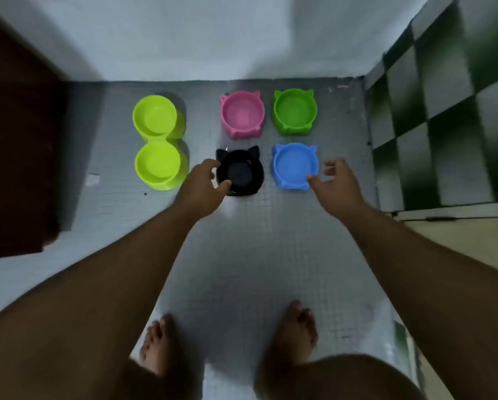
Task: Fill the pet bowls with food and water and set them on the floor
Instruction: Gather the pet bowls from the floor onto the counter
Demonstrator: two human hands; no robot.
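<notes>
Several pet bowls stand on the grey tiled floor [242, 255]. A lime double bowl [158, 141] is at the left. A pink cat-eared bowl [242, 114] and a green one [295, 111] form the far row. A black cat-eared bowl [243, 174] and a blue one [295, 166] form the near row. My left hand [203, 189] curls round the black bowl's left rim, with the thumb on the near edge. My right hand [338, 183] is spread beside the blue bowl, and its thumb tip touches the right rim. I see no food in any bowl.
A pale wall [213, 39] closes the far side just behind the bowls. A dark wooden door [16, 154] stands at the left. Green-and-white checkered tiles [444, 111] cover the right wall. My bare feet [295, 327] stand on the floor near the bottom of the view.
</notes>
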